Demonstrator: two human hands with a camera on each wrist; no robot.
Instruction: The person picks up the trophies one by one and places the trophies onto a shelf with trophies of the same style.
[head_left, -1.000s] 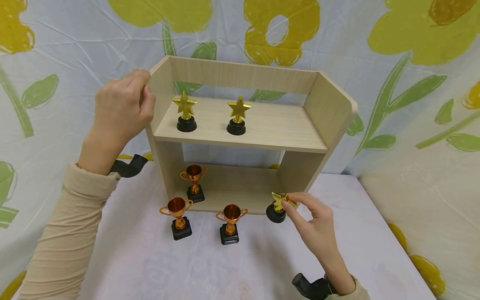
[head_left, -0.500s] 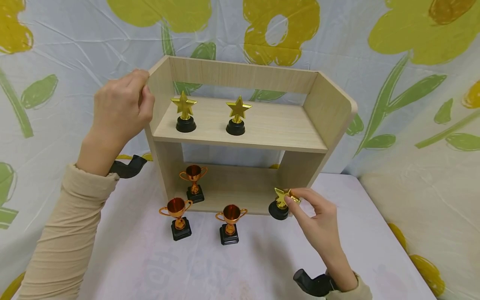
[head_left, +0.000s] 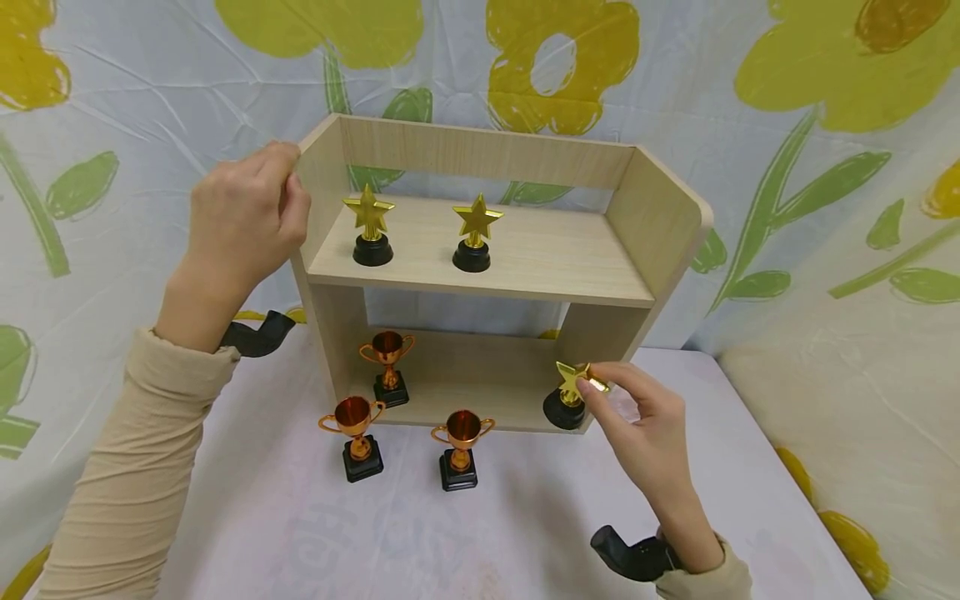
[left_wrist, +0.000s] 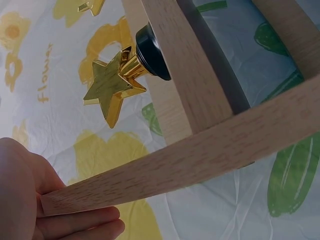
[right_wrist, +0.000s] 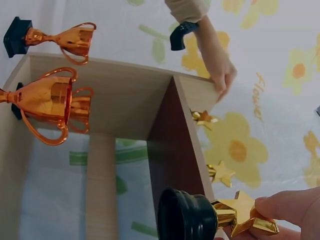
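My left hand (head_left: 247,204) grips the top of the left side panel of a light wooden two-tier shelf (head_left: 570,250); in the left wrist view the panel lies between thumb and fingers. With thumb and fingertips, my right hand (head_left: 647,429) pinches a gold star trophy (head_left: 564,408) by its star. Its round black base overlaps the lower board's front right corner in the head view, tilted slightly. On the upper board stand two like star trophies, one at the left (head_left: 372,248) and another near the middle (head_left: 472,254).
A copper-coloured cup trophy (head_left: 390,387) stands on the lower board at the left. Two more, a left one (head_left: 363,457) and a middle one (head_left: 458,467), stand on the white-covered table (head_left: 360,550) before the shelf. A flower-print cloth (head_left: 810,250) hangs behind.
My right hand has moved a little up and to the right, carrying the star trophy from in front of the lower board toward its right corner. The left hand stays put.
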